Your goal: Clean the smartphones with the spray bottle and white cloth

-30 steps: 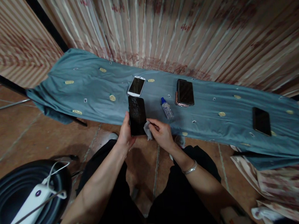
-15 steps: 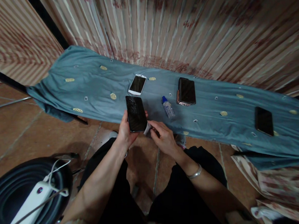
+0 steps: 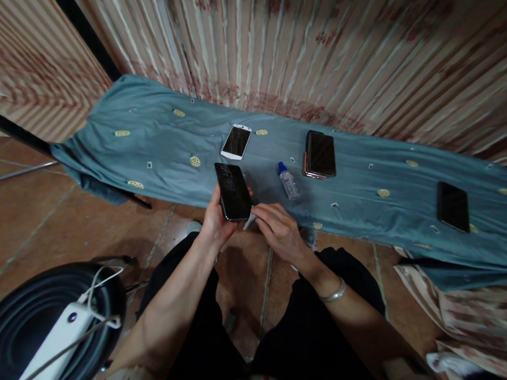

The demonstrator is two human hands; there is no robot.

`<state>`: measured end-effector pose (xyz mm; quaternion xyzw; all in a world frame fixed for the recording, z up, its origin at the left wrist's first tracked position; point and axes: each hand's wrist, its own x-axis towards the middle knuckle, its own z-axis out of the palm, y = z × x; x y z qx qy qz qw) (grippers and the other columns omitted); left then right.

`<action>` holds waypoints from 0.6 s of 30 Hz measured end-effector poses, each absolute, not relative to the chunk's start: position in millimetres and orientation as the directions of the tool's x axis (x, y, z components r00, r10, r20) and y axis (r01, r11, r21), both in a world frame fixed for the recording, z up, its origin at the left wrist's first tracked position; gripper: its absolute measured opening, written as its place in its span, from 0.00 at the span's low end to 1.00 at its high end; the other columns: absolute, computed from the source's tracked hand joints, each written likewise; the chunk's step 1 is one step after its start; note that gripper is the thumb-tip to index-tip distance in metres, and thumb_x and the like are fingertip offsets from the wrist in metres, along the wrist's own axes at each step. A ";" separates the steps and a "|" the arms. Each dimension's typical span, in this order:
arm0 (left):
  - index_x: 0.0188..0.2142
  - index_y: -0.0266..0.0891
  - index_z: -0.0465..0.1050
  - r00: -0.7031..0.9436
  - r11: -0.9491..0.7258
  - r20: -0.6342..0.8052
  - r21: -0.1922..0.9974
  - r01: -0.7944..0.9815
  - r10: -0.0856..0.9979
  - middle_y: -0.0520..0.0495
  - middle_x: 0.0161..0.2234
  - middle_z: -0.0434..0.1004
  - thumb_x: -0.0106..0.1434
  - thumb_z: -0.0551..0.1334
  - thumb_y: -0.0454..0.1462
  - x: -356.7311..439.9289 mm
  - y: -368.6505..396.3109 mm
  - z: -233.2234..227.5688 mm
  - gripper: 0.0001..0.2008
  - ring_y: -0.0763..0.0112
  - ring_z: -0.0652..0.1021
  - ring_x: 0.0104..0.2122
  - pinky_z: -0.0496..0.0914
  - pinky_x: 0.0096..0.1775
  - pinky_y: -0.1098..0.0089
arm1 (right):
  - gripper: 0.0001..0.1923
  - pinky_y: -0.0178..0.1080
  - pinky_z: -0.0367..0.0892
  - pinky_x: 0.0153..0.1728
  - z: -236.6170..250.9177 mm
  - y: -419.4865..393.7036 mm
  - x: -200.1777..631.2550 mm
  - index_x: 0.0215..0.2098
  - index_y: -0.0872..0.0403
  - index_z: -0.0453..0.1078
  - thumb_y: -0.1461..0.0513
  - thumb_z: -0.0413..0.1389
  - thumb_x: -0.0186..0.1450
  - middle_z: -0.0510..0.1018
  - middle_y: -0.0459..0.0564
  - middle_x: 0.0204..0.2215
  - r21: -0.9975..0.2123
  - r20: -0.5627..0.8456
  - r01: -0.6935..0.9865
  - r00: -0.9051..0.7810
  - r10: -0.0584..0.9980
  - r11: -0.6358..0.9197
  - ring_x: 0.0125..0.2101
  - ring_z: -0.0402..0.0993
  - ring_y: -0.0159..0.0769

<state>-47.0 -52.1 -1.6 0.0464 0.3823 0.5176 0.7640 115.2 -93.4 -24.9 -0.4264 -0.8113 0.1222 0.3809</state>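
My left hand (image 3: 216, 220) is wrapped round a black smartphone (image 3: 234, 192) whose screen looks cracked near the top. Pinched in the fingers of my right hand (image 3: 281, 230) is a small pale cloth (image 3: 250, 220), close to the phone's lower right corner; whether it touches the phone I cannot tell. Just beyond the held phone lies a white smartphone (image 3: 237, 142). To the right, a clear bottle with a blue cap (image 3: 289, 183) lies on the cloth-covered bench.
A teal patterned sheet (image 3: 163, 144) covers the bench. A stack of phones (image 3: 321, 154) and another dark phone (image 3: 452, 207) lie farther right. Pleated curtains (image 3: 243, 46) hang behind. On the floor at left, a white power bank (image 3: 56, 349) rests on a coiled black hose (image 3: 10, 305).
My right hand has shifted slightly, and the pale cloth has turned in its fingers. The held phone is angled a little differently. The whole view has moved slightly.
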 end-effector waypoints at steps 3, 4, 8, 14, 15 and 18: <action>0.59 0.27 0.70 0.169 0.453 -0.529 0.469 -0.758 0.831 0.38 0.37 0.84 0.73 0.46 0.49 -44.5 -51.7 -2.2 0.31 0.63 0.83 0.35 0.76 0.43 0.66 | 0.16 0.46 0.74 0.51 -21.5 -94.3 112.6 0.52 0.53 0.74 0.65 0.47 0.73 0.81 0.54 0.46 -0.510 0.528 0.592 -0.358 0.770 0.624 0.47 0.77 0.40; 0.57 0.27 0.71 0.164 0.450 -0.533 0.466 -0.762 0.830 0.38 0.36 0.84 0.73 0.46 0.49 -43.0 -51.5 -2.3 0.30 0.64 0.82 0.34 0.76 0.42 0.66 | 0.16 0.46 0.74 0.51 -20.1 -94.6 111.1 0.52 0.53 0.74 0.65 0.47 0.73 0.81 0.54 0.46 -0.509 0.533 0.584 -0.363 0.764 0.632 0.47 0.77 0.40; 0.52 0.26 0.74 0.172 0.473 -0.563 0.446 -0.760 0.808 0.41 0.30 0.83 0.74 0.45 0.47 -35.6 -51.6 -1.3 0.29 0.66 0.82 0.31 0.77 0.41 0.67 | 0.16 0.46 0.74 0.51 -15.2 -95.9 103.1 0.52 0.53 0.74 0.65 0.47 0.73 0.81 0.54 0.46 -0.510 0.551 0.553 -0.379 0.744 0.659 0.47 0.77 0.40; 0.45 0.27 0.77 0.171 0.473 -0.569 0.439 -0.764 0.804 0.42 0.27 0.81 0.74 0.44 0.46 -33.1 -52.4 -0.9 0.29 0.67 0.82 0.30 0.77 0.39 0.69 | 0.15 0.45 0.75 0.48 -17.8 -93.9 99.6 0.51 0.54 0.74 0.65 0.50 0.72 0.81 0.55 0.45 -0.485 0.607 0.534 -0.365 0.706 0.693 0.45 0.77 0.40; 0.44 0.28 0.78 0.170 0.471 -0.566 0.442 -0.763 0.807 0.42 0.27 0.81 0.74 0.45 0.47 -34.4 -52.1 -1.0 0.28 0.67 0.81 0.29 0.76 0.37 0.70 | 0.15 0.45 0.75 0.48 -19.4 -93.2 101.1 0.52 0.53 0.74 0.66 0.50 0.72 0.81 0.55 0.45 -0.489 0.603 0.540 -0.359 0.712 0.686 0.45 0.77 0.40; 0.42 0.30 0.78 0.161 0.445 -0.543 0.445 -0.777 0.824 0.43 0.28 0.82 0.73 0.46 0.48 -38.0 -51.0 -1.8 0.28 0.69 0.81 0.28 0.76 0.35 0.71 | 0.15 0.46 0.75 0.48 -23.9 -91.2 106.5 0.51 0.54 0.74 0.66 0.50 0.72 0.82 0.55 0.44 -0.489 0.602 0.553 -0.345 0.720 0.674 0.45 0.77 0.41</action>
